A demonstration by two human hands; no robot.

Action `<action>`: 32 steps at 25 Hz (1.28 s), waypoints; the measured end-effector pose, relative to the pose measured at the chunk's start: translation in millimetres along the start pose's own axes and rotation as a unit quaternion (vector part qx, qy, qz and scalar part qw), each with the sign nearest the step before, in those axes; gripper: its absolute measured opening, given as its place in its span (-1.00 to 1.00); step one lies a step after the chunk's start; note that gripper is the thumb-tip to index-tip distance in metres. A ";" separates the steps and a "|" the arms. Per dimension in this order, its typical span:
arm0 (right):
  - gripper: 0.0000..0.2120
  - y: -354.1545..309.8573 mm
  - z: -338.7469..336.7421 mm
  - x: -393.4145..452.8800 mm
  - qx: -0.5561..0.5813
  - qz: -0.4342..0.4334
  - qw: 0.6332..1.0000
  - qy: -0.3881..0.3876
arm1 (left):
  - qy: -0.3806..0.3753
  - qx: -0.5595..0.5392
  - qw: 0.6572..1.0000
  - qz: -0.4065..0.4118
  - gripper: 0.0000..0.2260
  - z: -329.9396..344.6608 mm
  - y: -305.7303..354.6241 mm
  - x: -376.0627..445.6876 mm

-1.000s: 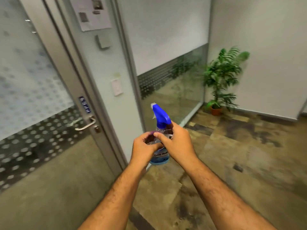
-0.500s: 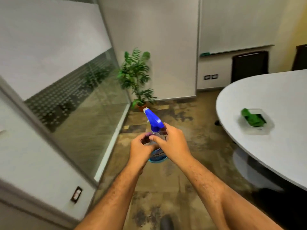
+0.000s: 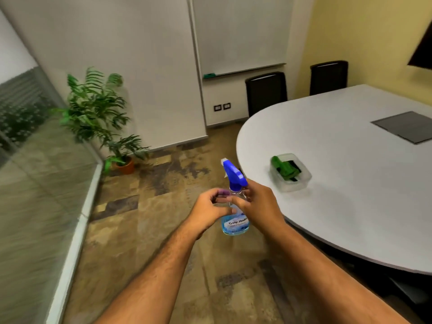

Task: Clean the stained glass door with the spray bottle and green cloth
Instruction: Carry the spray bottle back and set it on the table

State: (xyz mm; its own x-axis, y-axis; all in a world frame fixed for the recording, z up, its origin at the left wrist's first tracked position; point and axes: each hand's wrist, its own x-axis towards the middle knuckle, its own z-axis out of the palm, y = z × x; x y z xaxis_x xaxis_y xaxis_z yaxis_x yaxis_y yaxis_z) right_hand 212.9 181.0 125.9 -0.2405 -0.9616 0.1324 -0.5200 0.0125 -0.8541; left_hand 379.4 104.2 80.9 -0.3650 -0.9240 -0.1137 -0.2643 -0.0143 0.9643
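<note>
A person's two bare forearms reached forward over a mottled brown floor. Between the hands stood an upright spray bottle (image 3: 235,202), clear with pale blue liquid and a blue trigger head pointing up and to the left. The left hand (image 3: 210,210) curled around the bottle's neck and shoulder from the left, its grip closed on the bottle. The right hand (image 3: 259,206) wrapped the bottle from the right with fingers bent near the neck, its grip also closed on it. The green cloth (image 3: 284,168) lay folded in a clear plastic tub (image 3: 293,183) on a rounded white counter (image 3: 350,195), to the right of the hands and apart from them. A glass wall panel (image 3: 35,195) ran along the left edge, blurred; the door itself was not in view. A potted plant (image 3: 102,122) stood in the far corner. The likely risks: with both hands occupied, reaching for the cloth would leave the bottle in one hand, and a loose hold at the narrow neck could let it slip and fall to the hard floor. A finger pressing the trigger by accident could spray liquid onto the floor or counter rather than the glass.
</note>
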 end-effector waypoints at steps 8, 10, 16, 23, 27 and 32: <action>-0.63 92.1 -62.0 73.7 -0.045 0.098 0.989 0.100 | -0.089 0.047 0.995 -0.015 -0.62 75.2 -5.7 107.8; -0.60 124.0 -80.0 94.6 -0.058 0.122 0.985 0.104 | -0.089 0.058 0.994 -0.030 -0.69 99.9 -7.7 126.6; -0.45 207.7 -128.5 148.7 -0.088 0.161 0.981 0.063 | -0.053 0.058 0.994 -0.079 -0.76 163.5 1.2 184.2; -0.46 291.7 -173.1 199.3 -0.071 0.147 0.986 -0.005 | -0.007 0.062 0.989 -0.136 -0.78 250.2 -5.9 242.2; -0.44 319.7 -183.6 211.3 -0.063 0.159 0.983 -0.069 | 0.017 0.051 0.984 -0.171 -0.79 278.1 -9.3 249.4; -0.45 335.7 -208.9 231.9 -0.150 0.124 0.967 -0.162 | 0.016 0.055 0.978 -0.198 -0.76 275.4 -12.1 253.4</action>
State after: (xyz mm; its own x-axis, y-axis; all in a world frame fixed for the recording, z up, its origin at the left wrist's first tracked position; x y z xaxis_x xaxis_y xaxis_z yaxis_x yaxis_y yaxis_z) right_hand -188.7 19.6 -24.9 -0.1439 -0.9535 -0.2650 -0.7060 0.2865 -0.6477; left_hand 44.3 -24.6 -25.4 -0.1857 -0.8661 -0.4642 -0.4748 -0.3345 0.8140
